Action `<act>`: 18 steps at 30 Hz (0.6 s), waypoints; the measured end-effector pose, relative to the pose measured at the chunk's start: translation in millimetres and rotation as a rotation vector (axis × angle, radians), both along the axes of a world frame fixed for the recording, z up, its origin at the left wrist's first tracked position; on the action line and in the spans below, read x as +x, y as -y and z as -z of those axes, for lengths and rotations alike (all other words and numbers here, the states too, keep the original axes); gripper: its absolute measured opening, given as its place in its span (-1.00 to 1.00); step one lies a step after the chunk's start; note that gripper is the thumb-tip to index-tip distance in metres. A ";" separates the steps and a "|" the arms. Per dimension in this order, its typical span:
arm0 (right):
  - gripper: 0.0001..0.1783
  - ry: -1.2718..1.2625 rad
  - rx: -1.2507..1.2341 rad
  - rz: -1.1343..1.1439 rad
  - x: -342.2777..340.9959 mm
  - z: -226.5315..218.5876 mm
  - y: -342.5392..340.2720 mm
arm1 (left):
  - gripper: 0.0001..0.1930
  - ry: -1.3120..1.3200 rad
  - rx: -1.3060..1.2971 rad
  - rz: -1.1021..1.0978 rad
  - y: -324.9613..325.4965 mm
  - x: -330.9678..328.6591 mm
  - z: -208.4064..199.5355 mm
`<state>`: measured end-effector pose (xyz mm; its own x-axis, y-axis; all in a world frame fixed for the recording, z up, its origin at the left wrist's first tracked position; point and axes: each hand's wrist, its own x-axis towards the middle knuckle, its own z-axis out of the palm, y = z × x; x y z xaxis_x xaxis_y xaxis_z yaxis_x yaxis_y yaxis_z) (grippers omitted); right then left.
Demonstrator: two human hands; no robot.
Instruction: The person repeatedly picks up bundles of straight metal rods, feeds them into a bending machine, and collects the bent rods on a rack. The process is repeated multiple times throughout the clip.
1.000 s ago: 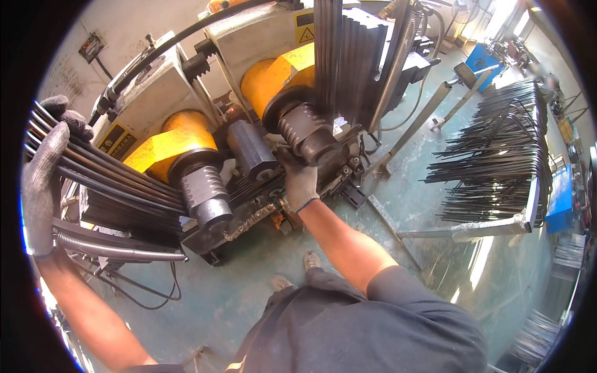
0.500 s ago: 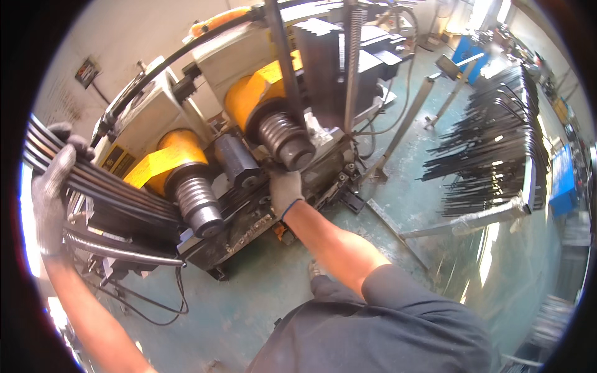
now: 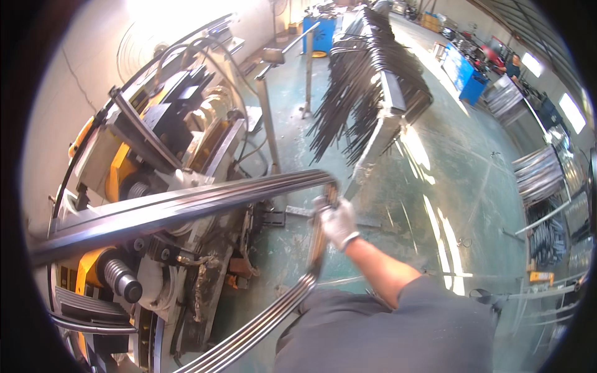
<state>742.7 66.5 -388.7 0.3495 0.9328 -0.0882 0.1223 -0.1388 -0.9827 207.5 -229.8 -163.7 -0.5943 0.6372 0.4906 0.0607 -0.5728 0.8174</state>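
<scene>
My right hand (image 3: 339, 225), in a pale knit glove, is closed on a bundle of several dark metal bars (image 3: 249, 189) close to where they bend sharply. From the bend, one leg of the bundle runs far left across the machine. The other leg drops past my hand and slants toward the lower left, in front of my body. My left hand is outside the picture. Beneath the bars stands a bending machine (image 3: 211, 292) with yellow parts and a ribbed steel roller (image 3: 119, 280).
Ahead, a rack (image 3: 390, 93) carries many hanging dark bent bars. A metal stand (image 3: 268, 118) rises from the floor between machine and rack. Blue cabinets (image 3: 463, 78) stand beyond, with a person (image 3: 513, 67) near them. Stacked metal pieces (image 3: 538, 174) lie at the right.
The view has swung right, so the machine now sits further left. My right hand has gone from beside the machine's rollers to the bent bars. My left hand has left the picture.
</scene>
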 end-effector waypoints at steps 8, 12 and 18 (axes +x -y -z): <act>-0.65 0.509 0.307 0.457 268.4 -69.2 -43.1 | -0.64 0.995 -0.444 0.531 -22.4 193.0 266.4; -0.64 0.717 0.243 0.438 349.6 -101.7 -106.1 | -0.60 1.282 -0.541 0.710 -42.8 293.2 317.2; -0.68 1.033 0.250 0.369 444.9 -110.4 -235.7 | -0.66 1.024 -1.002 0.610 -128.9 401.1 395.5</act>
<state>1187.5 302.3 -278.3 0.4048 0.7079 0.5788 0.8862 -0.1478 -0.4390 608.6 -100.8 -559.2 0.0641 0.7059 -0.7054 -0.7721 0.4830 0.4131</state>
